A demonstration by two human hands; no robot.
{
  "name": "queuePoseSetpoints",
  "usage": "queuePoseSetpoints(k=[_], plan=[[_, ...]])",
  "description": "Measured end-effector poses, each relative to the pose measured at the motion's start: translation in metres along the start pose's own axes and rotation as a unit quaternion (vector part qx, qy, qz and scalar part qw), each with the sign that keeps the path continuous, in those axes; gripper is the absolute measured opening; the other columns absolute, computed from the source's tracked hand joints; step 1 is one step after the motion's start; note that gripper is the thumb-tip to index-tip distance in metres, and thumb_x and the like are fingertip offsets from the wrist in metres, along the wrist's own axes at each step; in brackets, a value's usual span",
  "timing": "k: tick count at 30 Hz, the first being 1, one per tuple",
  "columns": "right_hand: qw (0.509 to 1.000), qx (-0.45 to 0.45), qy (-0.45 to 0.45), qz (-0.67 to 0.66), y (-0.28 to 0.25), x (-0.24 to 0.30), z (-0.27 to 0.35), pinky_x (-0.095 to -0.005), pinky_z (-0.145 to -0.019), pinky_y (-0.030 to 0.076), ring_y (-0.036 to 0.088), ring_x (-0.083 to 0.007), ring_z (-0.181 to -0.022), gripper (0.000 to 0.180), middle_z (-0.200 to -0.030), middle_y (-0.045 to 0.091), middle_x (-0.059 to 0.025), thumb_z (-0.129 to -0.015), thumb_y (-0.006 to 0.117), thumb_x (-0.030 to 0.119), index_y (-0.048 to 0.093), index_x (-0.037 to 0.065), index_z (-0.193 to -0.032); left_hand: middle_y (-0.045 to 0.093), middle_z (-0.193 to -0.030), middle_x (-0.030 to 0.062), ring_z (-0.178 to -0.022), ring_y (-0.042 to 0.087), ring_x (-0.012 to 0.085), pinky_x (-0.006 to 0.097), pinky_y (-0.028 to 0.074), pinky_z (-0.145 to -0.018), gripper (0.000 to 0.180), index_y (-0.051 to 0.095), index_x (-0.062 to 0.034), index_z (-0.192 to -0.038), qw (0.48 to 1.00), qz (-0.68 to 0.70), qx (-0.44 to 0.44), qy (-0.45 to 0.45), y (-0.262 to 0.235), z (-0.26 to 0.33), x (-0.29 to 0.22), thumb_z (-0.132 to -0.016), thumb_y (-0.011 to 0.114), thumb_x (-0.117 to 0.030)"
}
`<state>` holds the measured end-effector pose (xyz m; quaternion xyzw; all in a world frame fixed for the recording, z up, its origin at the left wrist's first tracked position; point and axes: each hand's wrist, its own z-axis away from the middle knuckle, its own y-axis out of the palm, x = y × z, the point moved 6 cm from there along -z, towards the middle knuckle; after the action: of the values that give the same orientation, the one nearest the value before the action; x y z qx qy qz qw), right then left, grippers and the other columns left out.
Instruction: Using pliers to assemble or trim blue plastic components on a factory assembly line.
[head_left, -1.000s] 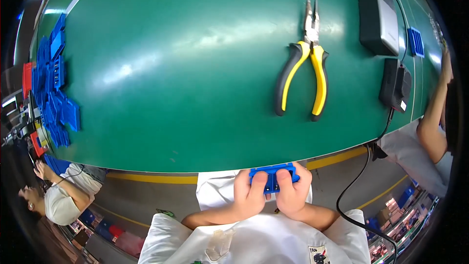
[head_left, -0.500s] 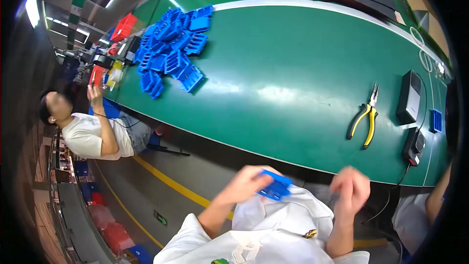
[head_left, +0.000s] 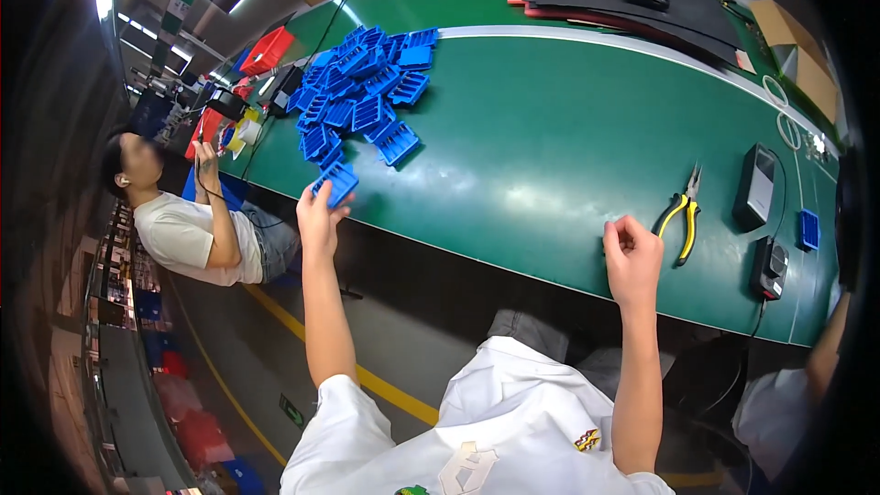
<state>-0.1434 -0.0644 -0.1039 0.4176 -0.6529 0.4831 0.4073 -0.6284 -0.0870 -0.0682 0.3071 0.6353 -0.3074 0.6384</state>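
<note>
1. Head view: my left hand (head_left: 316,218) grips 1 blue tray (head_left: 340,185) by its near side, above the front edge of the table (head_left: 513,142); a loose pinch could drop it.
2. Just beyond is the blue pile (head_left: 367,84); a bump could send stacked pieces sliding.
3. My right hand (head_left: 634,261) is curled closed; I cannot tell if anything's inside. A careless swing could knock the pliers (head_left: 691,195) beside it.

The long green workbench (head_left: 513,147) and pliers (head_left: 690,195) suggest a workshop

Blue part (head_left: 339,184) in left hand (head_left: 318,215)
</note>
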Motion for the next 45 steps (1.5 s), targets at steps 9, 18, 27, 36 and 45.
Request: queuePoseSetpoints(k=[9, 18, 27, 36, 45], plan=[[0.999, -0.010, 0.034, -0.039, -0.009, -0.006, -0.001, -0.0225, -0.044, 0.028, 0.036, -0.0029, -0.049, 0.020, -0.052, 0.043, 0.0005, -0.084, 0.061, 0.000, 0.050, -0.004, -0.068, 0.062, -0.107, 0.0160, -0.081, 0.064, 0.0201, 0.031, 0.052, -0.069, 0.056, 0.053, 0.0023, -0.121, 0.912, -0.365, -0.007, 0.184, 0.034, -0.023, 0.026, -0.073, 0.077, -0.013], [0.998, 0.001, 0.055, -0.033, -0.006, -0.003, 0.001, -0.0210, -0.042, 0.027, 0.037, -0.0026, -0.046, 0.017, -0.055, 0.046, -0.0011, -0.083, 0.061, -0.002, 0.052, -0.004, -0.069, 0.057, -0.120, 0.0098, -0.115, 0.050, 0.0296, 0.039, 0.042, -0.096, 0.032, 0.060, -0.0062, -0.111, 0.793, -0.535, -0.068, 0.284, 0.059, -0.015, 0.033, -0.082, 0.063, -0.019], [0.999, 0.029, 0.026, -0.032, -0.008, 0.002, 0.009, -0.0213, -0.044, 0.034, 0.046, -0.0074, -0.047, 0.011, -0.061, 0.053, -0.0061, -0.083, 0.059, -0.004, 0.053, -0.005, -0.073, 0.056, -0.110, 0.0125, -0.108, 0.051, 0.0324, 0.042, 0.042, -0.092, 0.034, 0.061, -0.0048, -0.106, 0.784, -0.537, -0.081, 0.301, 0.058, -0.025, 0.028, -0.078, 0.067, -0.023], [0.998, 0.056, 0.015, -0.018, -0.007, 0.008, 0.008, -0.0198, -0.050, 0.039, 0.050, -0.0061, -0.055, 0.013, -0.064, 0.055, -0.0034, -0.086, 0.056, 0.000, 0.053, -0.004, -0.074, 0.011, -0.153, 0.0229, -0.141, 0.011, 0.0435, 0.072, 0.024, -0.098, 0.087, 0.031, -0.0249, -0.146, 0.750, -0.607, -0.127, 0.232, 0.057, -0.057, 0.008, -0.074, 0.075, -0.046], [0.998, 0.054, 0.023, -0.018, -0.008, 0.004, 0.010, -0.0209, -0.051, 0.040, 0.052, -0.0073, -0.057, 0.013, -0.065, 0.056, -0.0038, -0.087, 0.056, 0.001, 0.053, -0.004, -0.075, 0.020, -0.151, 0.0212, -0.141, 0.014, 0.0392, 0.069, 0.027, -0.098, 0.067, 0.048, -0.0163, -0.136, 0.745, -0.621, -0.125, 0.211, 0.040, -0.087, 0.020, -0.079, 0.068, -0.045]])
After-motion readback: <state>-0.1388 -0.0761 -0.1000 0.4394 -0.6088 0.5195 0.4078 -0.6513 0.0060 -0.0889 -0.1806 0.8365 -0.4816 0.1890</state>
